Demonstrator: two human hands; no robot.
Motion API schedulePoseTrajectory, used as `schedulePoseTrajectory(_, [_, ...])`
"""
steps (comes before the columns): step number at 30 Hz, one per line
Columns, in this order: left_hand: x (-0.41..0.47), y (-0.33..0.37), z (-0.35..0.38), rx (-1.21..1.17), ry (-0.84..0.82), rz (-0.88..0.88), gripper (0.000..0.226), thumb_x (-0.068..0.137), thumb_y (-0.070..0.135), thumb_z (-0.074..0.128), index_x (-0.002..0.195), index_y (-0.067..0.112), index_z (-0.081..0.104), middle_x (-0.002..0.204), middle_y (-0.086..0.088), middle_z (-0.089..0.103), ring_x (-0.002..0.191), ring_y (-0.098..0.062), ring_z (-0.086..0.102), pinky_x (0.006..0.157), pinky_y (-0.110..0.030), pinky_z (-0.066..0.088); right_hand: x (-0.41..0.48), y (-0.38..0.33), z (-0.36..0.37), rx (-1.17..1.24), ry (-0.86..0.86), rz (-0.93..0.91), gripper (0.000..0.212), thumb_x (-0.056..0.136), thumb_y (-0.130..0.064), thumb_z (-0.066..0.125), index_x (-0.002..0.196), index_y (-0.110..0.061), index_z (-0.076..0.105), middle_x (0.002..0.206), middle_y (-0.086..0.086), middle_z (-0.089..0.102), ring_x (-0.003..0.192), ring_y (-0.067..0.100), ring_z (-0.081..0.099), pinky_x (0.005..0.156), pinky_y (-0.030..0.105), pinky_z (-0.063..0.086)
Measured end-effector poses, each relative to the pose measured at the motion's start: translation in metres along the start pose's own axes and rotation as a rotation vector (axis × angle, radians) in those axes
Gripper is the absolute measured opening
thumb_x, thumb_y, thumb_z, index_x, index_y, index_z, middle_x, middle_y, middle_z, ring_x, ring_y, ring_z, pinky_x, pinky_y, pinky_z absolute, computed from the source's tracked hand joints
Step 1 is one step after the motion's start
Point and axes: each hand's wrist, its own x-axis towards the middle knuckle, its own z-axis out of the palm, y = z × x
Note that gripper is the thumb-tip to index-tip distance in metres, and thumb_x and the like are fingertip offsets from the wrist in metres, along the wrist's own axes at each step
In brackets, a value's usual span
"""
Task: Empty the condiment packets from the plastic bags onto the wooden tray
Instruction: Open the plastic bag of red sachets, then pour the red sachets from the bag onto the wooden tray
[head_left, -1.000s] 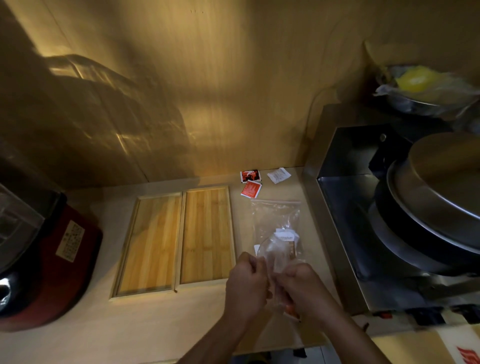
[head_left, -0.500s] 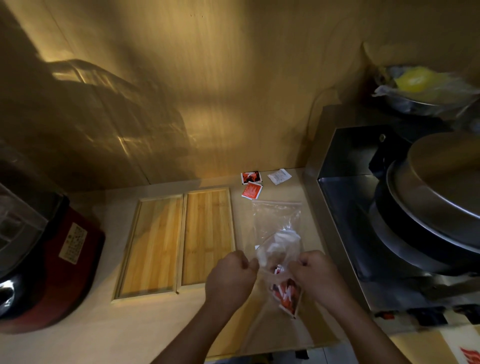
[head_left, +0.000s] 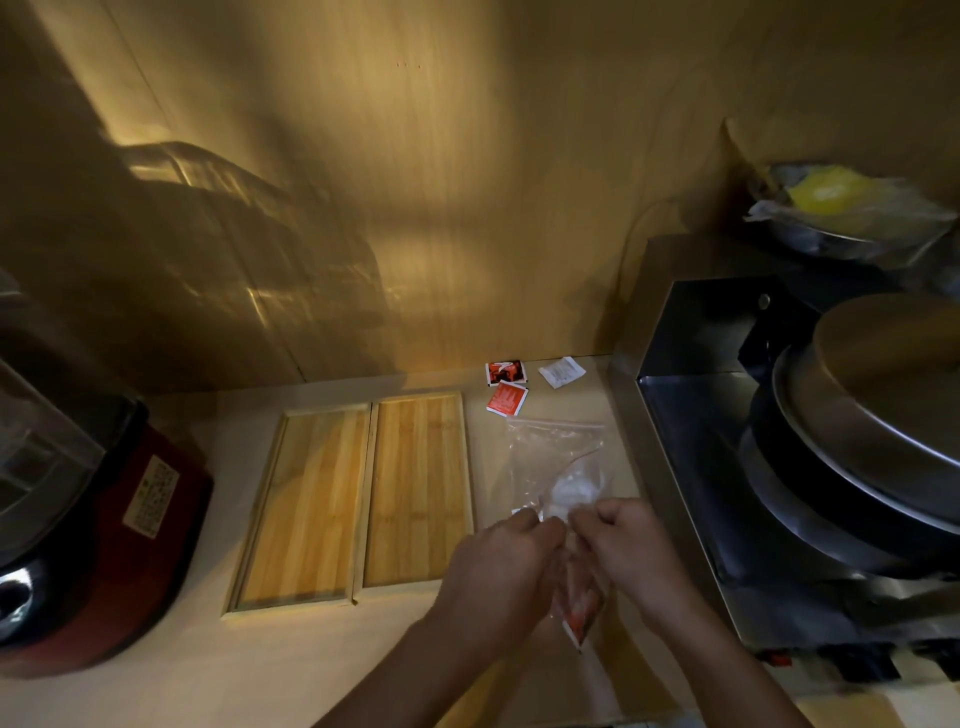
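Just right of the tray (head_left: 363, 499), over the bare counter (head_left: 156, 696), both hands are bunched together on one small bag (head_left: 574, 597). The left hand (head_left: 501, 564) and the right hand (head_left: 631, 551) each pinch the bag's top edge, knuckles nearly touching, so the mouth faces up and the bag hangs between the wrists. Held that way, its red packets (head_left: 576, 618) sink to the bottom corner and can't slip out while the seal is worked; my guess is they're prying it open, though the fingers hide the seal itself.

A second bag (head_left: 550, 452) lies flat on the counter beyond the hands, between the tray and the steel cooker (head_left: 727, 467), with something white inside that I can't make out. Three loose packets, two red (head_left: 506, 387) and one white (head_left: 560, 371), sit near the wall, apart from the tray.

Both wooden halves of the tray show nothing on them, so the emptying looks barely begun. It sits just beside the left hand, a short swing away, which is probably why the bag is being opened here and not over it. A sudden tear could scatter packets onto the counter instead.
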Motion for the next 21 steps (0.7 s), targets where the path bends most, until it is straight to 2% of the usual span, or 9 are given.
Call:
schedulePoseTrajectory(2, [0.003, -0.002, -0.008, 0.010, 0.028, 0.056, 0.026, 0.091, 0.030, 0.036, 0.104, 0.016, 0.054, 0.103, -0.006, 0.057, 0.094, -0.027, 0.057, 0.073, -0.043, 0.051, -0.002, -0.004, -0.003, 0.086, -0.045, -0.033, 0.041, 0.085, -0.027, 0.060, 0.047, -0.016, 0.051, 0.043, -0.002, 0.045, 0.045, 0.011, 0.043, 0.052, 0.026, 0.035])
schedulePoseTrajectory(4, [0.005, -0.005, -0.020, -0.007, 0.093, 0.116, 0.033, 0.087, 0.031, 0.031, 0.099, 0.014, 0.057, 0.100, -0.006, 0.059, 0.095, -0.027, 0.058, 0.073, -0.042, 0.051, -0.002, -0.008, -0.008, 0.192, -0.070, -0.077, 0.043, 0.086, -0.030, 0.059, 0.046, -0.017, 0.051, 0.040, -0.005, 0.044, 0.041, 0.007, 0.041, 0.047, 0.020, 0.034])
schedulePoseTrajectory(6, [0.008, -0.008, -0.033, -0.047, 0.146, 0.139, 0.039, 0.084, 0.032, 0.027, 0.095, 0.014, 0.059, 0.097, -0.005, 0.061, 0.094, -0.026, 0.058, 0.074, -0.041, 0.049, 0.000, -0.007, -0.013, 0.336, -0.044, -0.119, 0.038, 0.086, -0.025, 0.060, 0.049, -0.016, 0.053, 0.044, -0.003, 0.043, 0.043, 0.009, 0.039, 0.045, 0.018, 0.033])
schedulePoseTrajectory(10, [0.011, -0.011, -0.059, -0.115, 0.214, 0.197, 0.017, 0.086, 0.019, 0.043, 0.091, 0.015, 0.059, 0.091, -0.003, 0.061, 0.087, -0.022, 0.057, 0.074, -0.042, 0.048, 0.007, 0.001, -0.021, 0.453, 0.050, -0.174, 0.011, 0.080, -0.004, 0.065, 0.074, -0.013, 0.064, 0.066, 0.003, 0.057, 0.056, 0.007, 0.051, 0.049, 0.009, 0.041])
schedulePoseTrajectory(13, [0.009, -0.013, -0.083, -0.115, 0.236, 0.256, 0.013, 0.085, 0.018, 0.044, 0.087, 0.018, 0.056, 0.086, -0.001, 0.062, 0.082, -0.020, 0.056, 0.069, -0.040, 0.046, 0.016, 0.009, -0.017, 0.474, -0.008, -0.129, 0.032, 0.077, 0.006, 0.065, 0.095, -0.021, 0.062, 0.091, 0.002, 0.062, 0.074, 0.001, 0.059, 0.059, 0.008, 0.050])
schedulePoseTrajectory(15, [0.007, -0.015, -0.099, -0.132, 0.246, 0.267, 0.012, 0.086, 0.018, 0.044, 0.088, 0.019, 0.056, 0.087, 0.002, 0.062, 0.081, -0.018, 0.057, 0.069, -0.039, 0.048, 0.020, 0.015, -0.011, 0.520, -0.133, -0.090, 0.038, 0.075, 0.008, 0.066, 0.096, -0.022, 0.061, 0.096, 0.003, 0.065, 0.085, 0.007, 0.061, 0.063, 0.010, 0.052])
schedulePoseTrajectory(17, [0.006, -0.018, -0.113, -0.197, 0.275, 0.256, 0.015, 0.089, 0.022, 0.044, 0.088, 0.018, 0.058, 0.085, 0.009, 0.059, 0.081, -0.011, 0.056, 0.071, -0.031, 0.047, 0.022, 0.018, -0.006, 0.621, -0.277, -0.054, 0.033, 0.066, -0.004, 0.075, 0.096, -0.016, 0.064, 0.092, 0.004, 0.070, 0.082, 0.012, 0.064, 0.064, 0.012, 0.053])
schedulePoseTrajectory(19, [0.004, -0.020, -0.125, -0.281, 0.317, 0.234, 0.021, 0.090, 0.026, 0.044, 0.088, 0.014, 0.061, 0.081, 0.014, 0.056, 0.081, -0.004, 0.056, 0.071, -0.020, 0.046, 0.022, 0.023, -0.001, 0.670, -0.392, -0.030, 0.052, 0.050, -0.029, 0.086, 0.095, -0.009, 0.069, 0.088, 0.006, 0.073, 0.077, 0.013, 0.067, 0.065, 0.015, 0.053])
schedulePoseTrajectory(21, [0.003, -0.022, -0.135, -0.344, 0.351, 0.200, 0.021, 0.091, 0.025, 0.048, 0.087, 0.012, 0.064, 0.083, 0.012, 0.060, 0.081, -0.004, 0.059, 0.070, -0.014, 0.047, 0.020, 0.029, 0.005, 0.678, -0.417, -0.013, 0.065, 0.037, -0.042, 0.089, 0.090, -0.007, 0.073, 0.082, 0.008, 0.073, 0.072, 0.016, 0.064, 0.065, 0.019, 0.051])
